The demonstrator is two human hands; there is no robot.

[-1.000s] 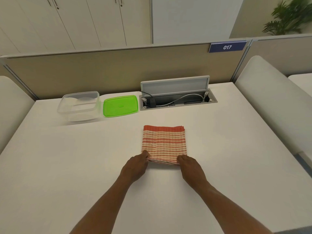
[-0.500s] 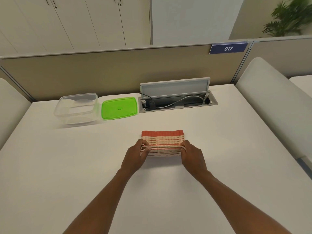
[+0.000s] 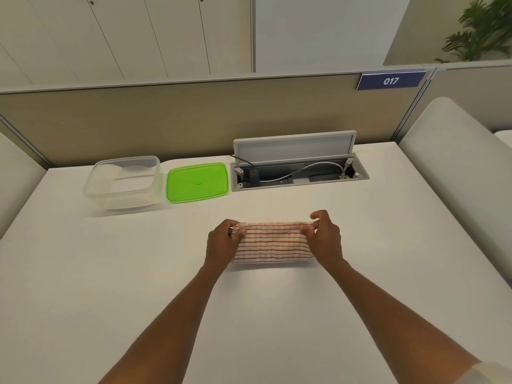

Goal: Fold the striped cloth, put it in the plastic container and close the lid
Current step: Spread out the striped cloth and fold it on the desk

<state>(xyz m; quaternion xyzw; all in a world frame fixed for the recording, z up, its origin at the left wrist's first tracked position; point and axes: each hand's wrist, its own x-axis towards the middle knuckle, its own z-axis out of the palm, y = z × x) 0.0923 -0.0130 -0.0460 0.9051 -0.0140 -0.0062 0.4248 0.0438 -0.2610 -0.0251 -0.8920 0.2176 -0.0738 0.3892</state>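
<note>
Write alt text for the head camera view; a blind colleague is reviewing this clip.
Two bare hands, left hand and right hand, pinch the far corners of a folded striped cloth on a white table. Beyond it sit an open clear plastic container and, beside it, its green lid.

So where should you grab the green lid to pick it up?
Probably by its near long edge, coming from above. The green lid lies flat on the table, close beside the clear container on one side and the cable box on the other.
</note>
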